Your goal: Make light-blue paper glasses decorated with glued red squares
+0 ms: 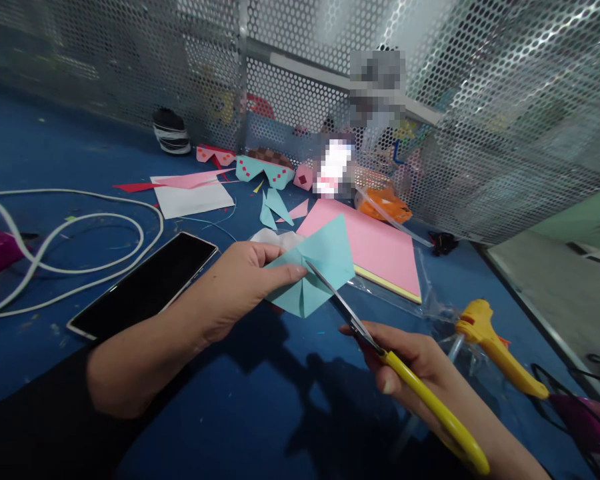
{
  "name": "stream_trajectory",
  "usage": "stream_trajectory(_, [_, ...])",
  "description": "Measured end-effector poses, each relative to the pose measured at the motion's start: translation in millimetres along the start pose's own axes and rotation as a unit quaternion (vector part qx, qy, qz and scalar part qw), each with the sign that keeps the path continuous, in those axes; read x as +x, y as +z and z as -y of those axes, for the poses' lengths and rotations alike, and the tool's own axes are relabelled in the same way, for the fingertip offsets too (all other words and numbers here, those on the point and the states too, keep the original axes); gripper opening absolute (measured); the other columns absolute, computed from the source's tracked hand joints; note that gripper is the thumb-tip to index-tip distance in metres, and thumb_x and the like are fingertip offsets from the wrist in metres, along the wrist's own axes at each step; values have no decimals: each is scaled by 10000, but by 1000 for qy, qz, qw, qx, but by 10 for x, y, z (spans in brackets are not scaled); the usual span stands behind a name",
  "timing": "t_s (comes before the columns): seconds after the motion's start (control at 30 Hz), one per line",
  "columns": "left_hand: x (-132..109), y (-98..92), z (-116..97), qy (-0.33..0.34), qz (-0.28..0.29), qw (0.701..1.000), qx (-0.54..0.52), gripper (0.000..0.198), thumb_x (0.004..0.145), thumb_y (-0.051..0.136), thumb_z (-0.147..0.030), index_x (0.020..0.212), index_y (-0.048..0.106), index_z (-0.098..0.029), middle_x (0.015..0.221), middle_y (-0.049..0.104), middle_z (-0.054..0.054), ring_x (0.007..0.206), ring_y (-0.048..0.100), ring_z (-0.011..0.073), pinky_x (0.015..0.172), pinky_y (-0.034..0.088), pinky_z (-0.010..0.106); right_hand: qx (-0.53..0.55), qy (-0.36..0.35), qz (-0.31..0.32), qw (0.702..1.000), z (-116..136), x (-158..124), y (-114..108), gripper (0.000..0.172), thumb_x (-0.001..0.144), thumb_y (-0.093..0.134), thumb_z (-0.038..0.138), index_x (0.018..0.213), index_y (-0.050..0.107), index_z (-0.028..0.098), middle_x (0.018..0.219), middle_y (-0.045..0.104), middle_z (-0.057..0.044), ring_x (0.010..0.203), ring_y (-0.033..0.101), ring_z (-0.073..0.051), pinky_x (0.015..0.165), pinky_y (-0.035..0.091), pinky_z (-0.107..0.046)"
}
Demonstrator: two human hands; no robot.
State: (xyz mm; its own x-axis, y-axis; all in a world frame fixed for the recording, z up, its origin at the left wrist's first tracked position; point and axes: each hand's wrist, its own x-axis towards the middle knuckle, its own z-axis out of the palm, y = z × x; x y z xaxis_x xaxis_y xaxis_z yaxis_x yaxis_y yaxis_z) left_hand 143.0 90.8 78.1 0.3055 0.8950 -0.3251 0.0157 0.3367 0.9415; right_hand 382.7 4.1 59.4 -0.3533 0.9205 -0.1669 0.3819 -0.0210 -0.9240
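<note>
My left hand (pixel 253 273) pinches a folded piece of light-blue paper (pixel 330 250) between thumb and fingers, above the blue surface. A slit or crease runs down the paper's lower part. From the right, my right hand (pixel 405 360) grips yellow-handled scissors (pixel 430 400). Their metal blades point up and left, and the tip lies at the middle of the blue paper, close to my left thumb. How far the blades are parted is hard to see. Beyond the paper lie light-blue paper scraps (pixel 275 207).
A dark-screened phone (pixel 145 287) and a looped white cable (pixel 80 217) lie left. Pink paper sheets (pixel 380 247) sit behind my hands; a yellow glue gun (pixel 500 347) rests right. Decorated blue paper shapes (pixel 263 172) stand by the perforated metal panel (pixel 295 93).
</note>
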Motion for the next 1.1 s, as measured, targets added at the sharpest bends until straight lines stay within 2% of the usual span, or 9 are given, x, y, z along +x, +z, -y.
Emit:
stream_trajectory(0.1, [5, -3, 6, -5, 5, 1000, -11, 237, 680, 783, -365, 856, 796, -208, 740, 775, 28, 658, 701, 198, 611, 534, 284, -4, -3, 1, 1000, -15, 9, 6, 640, 804, 621, 727, 1215, 710, 245, 673, 446, 27, 608, 302, -117, 544, 307, -252])
stream_trajectory(0.33, [4, -7, 20, -10, 13, 999, -36, 216, 691, 791, -338, 865, 800, -209, 753, 784, 27, 658, 705, 188, 612, 530, 270, 3, -14, 8, 1000, 5, 19, 19, 613, 820, 602, 727, 1175, 716, 240, 718, 477, 17, 617, 305, -115, 544, 303, -250])
stream_trajectory(0.63, [-7, -2, 30, -2, 31, 1000, 0, 222, 724, 750, -356, 876, 795, -201, 728, 758, 26, 674, 695, 196, 628, 521, 285, 12, 14, 26, 1000, -51, -12, 30, 813, 734, 602, 818, 1275, 624, 212, 689, 403, 42, 548, 309, -91, 459, 225, -230])
stream_trajectory(0.8, [-1, -3, 33, -7, 29, 1000, -1, 246, 717, 744, -362, 887, 792, -190, 729, 753, 33, 686, 697, 208, 645, 524, 301, -11, -20, 20, 1000, -22, 8, 43, 742, 782, 553, 807, 1221, 664, 218, 682, 407, 38, 576, 313, -100, 480, 240, -235])
stream_trajectory(0.93, [16, -11, 53, 2, 30, 1000, 6, 265, 711, 739, -373, 890, 794, -186, 749, 760, 46, 711, 704, 228, 643, 522, 312, -21, -5, 28, 999, 15, 17, 50, 729, 773, 547, 812, 1183, 683, 226, 667, 356, 47, 599, 270, -106, 499, 226, -243])
stream_trajectory(1.1, [23, -6, 69, 7, 23, 1000, 17, 251, 704, 736, -369, 875, 799, -197, 756, 765, 56, 722, 707, 239, 629, 516, 314, 0, -9, 38, 999, 36, 31, 57, 664, 787, 569, 777, 1182, 688, 256, 687, 364, 49, 603, 253, -101, 498, 212, -240])
